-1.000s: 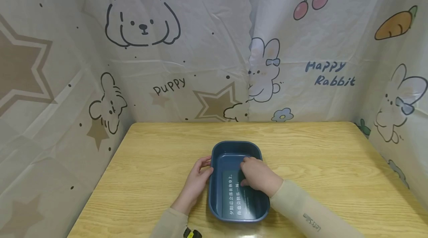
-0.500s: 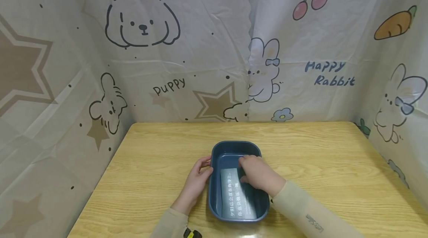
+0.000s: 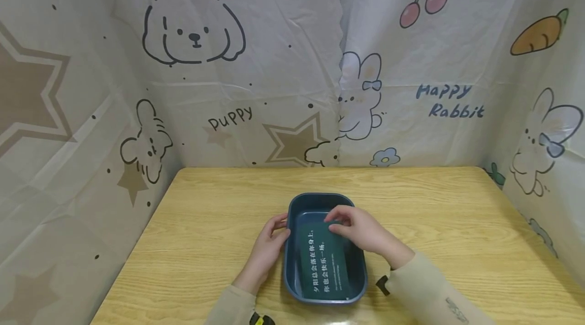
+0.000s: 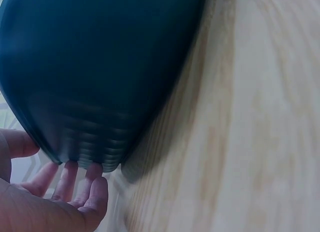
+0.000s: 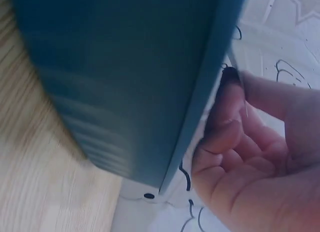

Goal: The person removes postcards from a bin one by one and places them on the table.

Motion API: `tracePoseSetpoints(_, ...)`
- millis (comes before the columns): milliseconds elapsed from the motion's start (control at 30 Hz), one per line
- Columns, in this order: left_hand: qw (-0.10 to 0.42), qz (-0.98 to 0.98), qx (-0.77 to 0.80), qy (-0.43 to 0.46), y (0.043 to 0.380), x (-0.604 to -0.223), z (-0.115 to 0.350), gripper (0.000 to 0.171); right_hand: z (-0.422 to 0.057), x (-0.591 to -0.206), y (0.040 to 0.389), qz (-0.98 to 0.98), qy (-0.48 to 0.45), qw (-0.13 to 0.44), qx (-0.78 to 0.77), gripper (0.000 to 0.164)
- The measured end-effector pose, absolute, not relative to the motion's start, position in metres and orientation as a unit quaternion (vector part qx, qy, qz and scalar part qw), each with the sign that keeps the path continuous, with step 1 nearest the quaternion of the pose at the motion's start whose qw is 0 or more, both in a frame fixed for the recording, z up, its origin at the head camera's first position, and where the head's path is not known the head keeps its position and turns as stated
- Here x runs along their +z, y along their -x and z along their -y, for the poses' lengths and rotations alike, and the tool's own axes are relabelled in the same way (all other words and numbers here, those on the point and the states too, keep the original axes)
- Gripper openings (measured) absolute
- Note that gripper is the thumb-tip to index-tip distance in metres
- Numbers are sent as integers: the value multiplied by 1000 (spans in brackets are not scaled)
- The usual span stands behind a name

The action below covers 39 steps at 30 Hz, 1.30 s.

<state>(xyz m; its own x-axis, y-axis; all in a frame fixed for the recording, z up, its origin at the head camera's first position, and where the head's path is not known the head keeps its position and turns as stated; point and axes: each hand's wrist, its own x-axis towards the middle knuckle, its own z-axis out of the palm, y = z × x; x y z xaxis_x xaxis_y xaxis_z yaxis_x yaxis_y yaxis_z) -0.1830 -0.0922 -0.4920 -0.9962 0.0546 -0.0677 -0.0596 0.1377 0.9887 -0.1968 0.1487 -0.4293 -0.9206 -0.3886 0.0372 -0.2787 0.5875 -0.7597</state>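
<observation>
A dark green card (image 3: 322, 264) with white printed lettering leans in the deep blue plastic basin (image 3: 361, 284), its far end lifted. At that end my right hand (image 3: 358, 228) pinches the card's edge between thumb and fingers, above the basin's right rim. The card's thin edge (image 5: 239, 79) shows between thumb and finger in the right wrist view. My left hand (image 3: 269, 246) touches the basin's left side. In the left wrist view its extended fingertips (image 4: 92, 169) rest against the outer wall (image 4: 100, 82), with the thumb near the rim.
The basin stands on a light wood-grain table (image 3: 219, 213). A pale curtain (image 3: 292, 76) with cartoon prints encloses its back and sides. A black band (image 3: 383, 284) shows beside the right sleeve and a black and yellow piece (image 3: 262, 319) beside the left sleeve.
My right hand has moved up and slightly right out of the basin, raising the card's far end with it. The left hand and the basin have stayed in place.
</observation>
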Motion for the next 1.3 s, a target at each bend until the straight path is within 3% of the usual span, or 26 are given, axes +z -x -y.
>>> tracePoseSetpoints(333,45,-738,673,-12,183,-489,93,42,-180,-416,202,-886,78,11,-457,26)
tracePoseSetpoints(567,44,-736,676,-12,181,-486,93,43,-220,-409,208,-882,50,-5,-468,34)
tracePoseSetpoints(933,44,-733,678,-18,184,-491,93,43,-281,-417,210,-899,61,31,-433,39)
tracePoseSetpoints(1300,50,-733,679,-16,181,-484,93,43,-281,-454,218,-911,51,71,-402,31)
